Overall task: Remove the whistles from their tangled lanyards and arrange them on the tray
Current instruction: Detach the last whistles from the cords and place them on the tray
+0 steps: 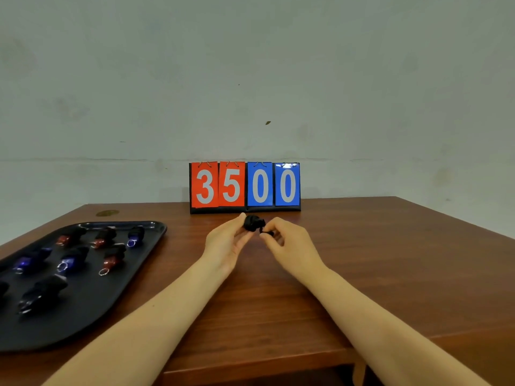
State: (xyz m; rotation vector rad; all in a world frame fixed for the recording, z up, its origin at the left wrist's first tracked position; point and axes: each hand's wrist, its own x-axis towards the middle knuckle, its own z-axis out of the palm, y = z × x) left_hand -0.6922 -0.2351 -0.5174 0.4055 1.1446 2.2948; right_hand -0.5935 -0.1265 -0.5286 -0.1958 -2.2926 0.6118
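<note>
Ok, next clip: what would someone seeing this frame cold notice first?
Probably the red-and-blue flip scoreboard reading 35 and 00, standing at the far edge of the brown wooden table against the wall. Just in front of it, the left hand and right hand pinch a small black bundle between them. On the left, a black oval tray holds rows of red, blue and black whistles.

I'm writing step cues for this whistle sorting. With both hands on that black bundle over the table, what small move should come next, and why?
Probably pull the two hands slightly apart to work the lanyard loose. The left hand and right hand both pinch the black bundle, which is bunched tight, so no whistle looks free yet. The tray at left already holds several whistles and has bare room near its front edge.
</note>
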